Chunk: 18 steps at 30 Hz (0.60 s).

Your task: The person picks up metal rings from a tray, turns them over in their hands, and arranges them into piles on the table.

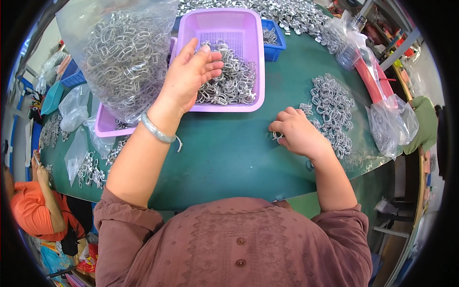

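While over basket (253, 52), left hand (191, 76)

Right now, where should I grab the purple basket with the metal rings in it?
Probably the purple basket by its right rim, from the right: that long edge is bare, while the left hand hovers over the metal rings on the left.

big clear bag of metal links (125, 57) upper left, blue bin (273, 42) behind, 2nd purple tray (106, 125) at left, red tube (368, 79) + clear bags (391, 125) on right, person in orange (36, 210) far left.
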Available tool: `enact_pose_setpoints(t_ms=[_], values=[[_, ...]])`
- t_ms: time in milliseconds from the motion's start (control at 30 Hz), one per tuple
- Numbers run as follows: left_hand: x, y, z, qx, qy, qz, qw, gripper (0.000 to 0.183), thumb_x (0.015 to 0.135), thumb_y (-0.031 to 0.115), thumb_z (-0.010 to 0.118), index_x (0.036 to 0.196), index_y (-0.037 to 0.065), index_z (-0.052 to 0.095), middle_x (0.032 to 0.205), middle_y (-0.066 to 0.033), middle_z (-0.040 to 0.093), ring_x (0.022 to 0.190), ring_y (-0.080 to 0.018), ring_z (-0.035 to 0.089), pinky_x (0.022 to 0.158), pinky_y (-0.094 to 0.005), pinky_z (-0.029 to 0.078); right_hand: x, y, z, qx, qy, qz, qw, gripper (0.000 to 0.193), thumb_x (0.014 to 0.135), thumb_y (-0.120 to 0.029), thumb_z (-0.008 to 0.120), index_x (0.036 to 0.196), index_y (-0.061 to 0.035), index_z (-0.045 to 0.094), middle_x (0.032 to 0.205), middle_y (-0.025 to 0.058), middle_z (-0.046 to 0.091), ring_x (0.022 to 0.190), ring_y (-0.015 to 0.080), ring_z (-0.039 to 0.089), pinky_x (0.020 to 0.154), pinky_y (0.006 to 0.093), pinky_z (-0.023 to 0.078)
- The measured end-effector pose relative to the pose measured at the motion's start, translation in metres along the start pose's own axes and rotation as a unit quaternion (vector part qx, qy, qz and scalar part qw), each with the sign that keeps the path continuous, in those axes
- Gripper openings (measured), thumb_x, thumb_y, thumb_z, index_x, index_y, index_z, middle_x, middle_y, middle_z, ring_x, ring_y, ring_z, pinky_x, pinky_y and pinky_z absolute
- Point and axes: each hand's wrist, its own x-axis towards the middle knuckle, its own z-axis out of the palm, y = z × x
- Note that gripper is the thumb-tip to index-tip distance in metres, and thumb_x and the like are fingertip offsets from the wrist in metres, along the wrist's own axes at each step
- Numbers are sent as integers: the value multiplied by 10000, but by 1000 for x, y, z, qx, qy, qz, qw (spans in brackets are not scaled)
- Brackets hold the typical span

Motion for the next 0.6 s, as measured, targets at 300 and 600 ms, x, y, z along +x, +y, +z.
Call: enact_pose_setpoints(t_ms=[300, 600], values=[[-68, -34, -15, 112, -122, -103, 981, 242, 896, 200, 491, 1035, 19, 570, 829, -52, 610, 715, -99, 558, 647, -225, 458, 18, -23, -9, 327, 142, -101, 929, 322, 650, -41, 668, 948, -45, 546, 877, 100, 545, 838, 278, 539, 728, 355, 448], [-92, -58, -20, 38, -121, -107, 986, 189, 862, 191, 570, 943, 21, 584, 817, -28, 595, 709, -79, 538, 642, -213, 440, 52, -63, 5, 340, 293, -144, 882, 336, 642, 29, 655, 948, -21, 526, 951, 95, 522, 817, 237, 554, 681, 297, 466]])
